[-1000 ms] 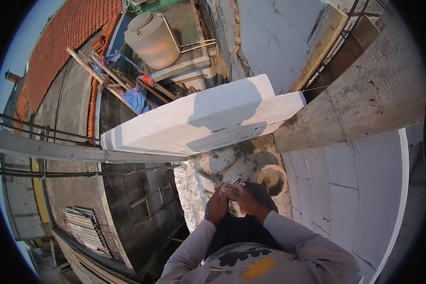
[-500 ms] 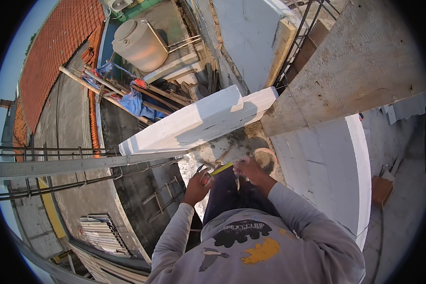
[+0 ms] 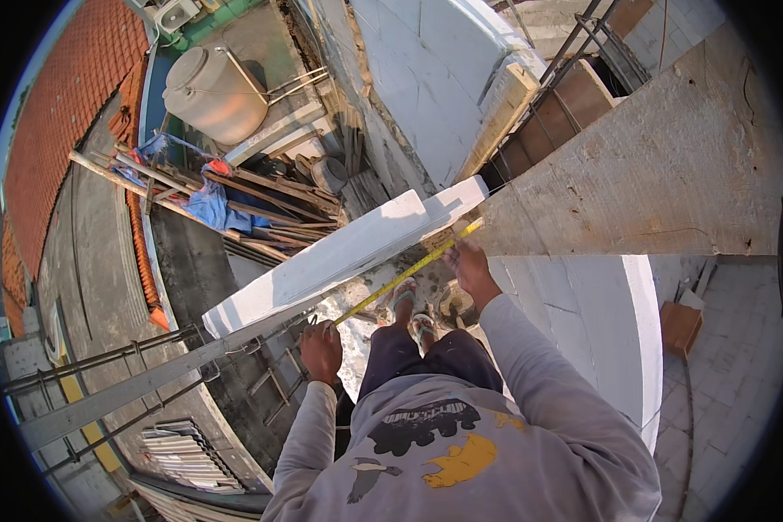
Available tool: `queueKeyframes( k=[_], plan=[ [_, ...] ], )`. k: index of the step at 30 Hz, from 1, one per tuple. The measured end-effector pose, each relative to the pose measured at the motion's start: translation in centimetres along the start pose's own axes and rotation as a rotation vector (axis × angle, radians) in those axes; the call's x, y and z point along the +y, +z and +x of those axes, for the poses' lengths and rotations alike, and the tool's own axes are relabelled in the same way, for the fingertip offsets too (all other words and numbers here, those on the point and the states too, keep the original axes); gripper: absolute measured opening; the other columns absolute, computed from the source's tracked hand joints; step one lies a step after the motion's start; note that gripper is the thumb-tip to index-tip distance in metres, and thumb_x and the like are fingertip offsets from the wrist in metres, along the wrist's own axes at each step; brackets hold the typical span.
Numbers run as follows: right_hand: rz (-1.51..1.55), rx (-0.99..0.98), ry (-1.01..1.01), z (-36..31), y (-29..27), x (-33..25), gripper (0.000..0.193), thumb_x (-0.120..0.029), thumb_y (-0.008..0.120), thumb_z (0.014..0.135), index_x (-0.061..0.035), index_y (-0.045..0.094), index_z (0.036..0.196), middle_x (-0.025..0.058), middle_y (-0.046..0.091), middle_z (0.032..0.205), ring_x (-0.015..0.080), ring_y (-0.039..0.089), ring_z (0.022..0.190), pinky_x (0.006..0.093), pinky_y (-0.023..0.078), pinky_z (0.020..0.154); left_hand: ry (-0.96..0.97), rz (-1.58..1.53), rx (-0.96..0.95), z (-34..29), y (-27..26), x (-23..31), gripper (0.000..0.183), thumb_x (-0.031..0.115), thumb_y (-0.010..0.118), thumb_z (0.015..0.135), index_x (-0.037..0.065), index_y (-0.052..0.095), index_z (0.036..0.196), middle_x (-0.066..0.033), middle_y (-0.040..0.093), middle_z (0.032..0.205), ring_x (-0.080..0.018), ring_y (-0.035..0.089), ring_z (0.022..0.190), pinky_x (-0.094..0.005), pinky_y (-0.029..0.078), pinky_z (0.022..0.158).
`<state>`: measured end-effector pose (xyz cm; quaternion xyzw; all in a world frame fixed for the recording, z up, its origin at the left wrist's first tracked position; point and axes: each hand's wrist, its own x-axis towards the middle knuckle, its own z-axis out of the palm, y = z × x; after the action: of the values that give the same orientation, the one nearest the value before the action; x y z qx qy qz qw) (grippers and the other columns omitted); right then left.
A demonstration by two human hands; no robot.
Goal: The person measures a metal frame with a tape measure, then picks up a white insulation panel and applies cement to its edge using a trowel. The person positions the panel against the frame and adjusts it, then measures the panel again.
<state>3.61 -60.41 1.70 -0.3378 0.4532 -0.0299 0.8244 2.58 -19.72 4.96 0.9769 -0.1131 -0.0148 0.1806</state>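
A yellow tape measure blade (image 3: 398,282) is drawn out straight between my hands, slanting up to the right. My left hand (image 3: 322,351) is closed on the blade's lower end; the fingers hide most of what they grip there. With its fingers on the blade near the upper end, my right hand (image 3: 470,268) sits beside the lower corner of a broad grey-brown board (image 3: 626,187). Just beyond the blade lies a long white block (image 3: 344,248), its right end close to that board. A grey beam (image 3: 161,376) runs leftward from near my left hand.
My sandalled feet (image 3: 424,331) stand on a rough ledge beside a round bucket (image 3: 458,306). A pale block wall (image 3: 583,322) rises on my right. Thin rebar (image 3: 113,361) runs along the beam at left. Scrap timber (image 3: 274,204) and a water tank (image 3: 215,96) lie below, beyond the block.
My hands have moved apart, the left down and leftward, the right upward. A much longer stretch of tape now shows between them. The view has shifted, and my feet have come into sight.
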Motion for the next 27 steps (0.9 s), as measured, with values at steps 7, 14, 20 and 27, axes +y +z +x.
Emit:
queueKeyframes(
  k=[7,14,20,27],
  plan=[
    [-0.07,0.122,-0.061,6.2,0.5,-1.6,0.014,-0.013,0.055,0.104,-0.0035,0.063,0.108,0.0033,0.061,0.085,0.0116,0.058,0.07,0.0236,0.054,0.062,-0.074,0.027,-0.054,3.0,0.7,1.1,0.018,0.025,0.064,0.094,0.014,0.075,0.101,-0.0145,0.068,0.096,-0.0368,0.063,0.096,-0.0494,0.049,0.088],
    [-0.115,0.142,-0.155,10.2,-1.8,-1.5,0.012,-0.009,0.052,0.101,-0.0026,0.063,0.101,0.0034,0.058,0.079,0.012,0.055,0.066,0.0258,0.045,0.055,-0.086,0.06,-0.191,4.9,4.4,1.7,0.021,0.025,0.06,0.096,0.012,0.075,0.104,-0.0148,0.069,0.098,-0.036,0.063,0.098,-0.0505,0.048,0.09],
    [-0.073,0.171,-0.184,12.2,-2.5,-1.8,0.009,-0.007,0.053,0.098,-0.0026,0.061,0.098,0.0036,0.057,0.077,0.0122,0.054,0.064,0.0266,0.044,0.055,-0.072,0.084,-0.192,6.5,6.1,2.3,0.022,0.024,0.059,0.095,0.012,0.076,0.103,-0.0139,0.07,0.097,-0.0349,0.064,0.099,-0.049,0.047,0.09],
    [0.007,0.278,-0.172,14.5,-2.8,-1.9,0.011,-0.004,0.055,0.097,-0.0009,0.062,0.104,0.0039,0.06,0.081,0.0121,0.056,0.066,0.0268,0.047,0.058,-0.089,0.096,-0.164,7.6,7.3,4.4,0.021,0.024,0.06,0.095,0.011,0.076,0.1,-0.013,0.072,0.097,-0.0345,0.065,0.098,-0.0495,0.047,0.091]
  ],
)
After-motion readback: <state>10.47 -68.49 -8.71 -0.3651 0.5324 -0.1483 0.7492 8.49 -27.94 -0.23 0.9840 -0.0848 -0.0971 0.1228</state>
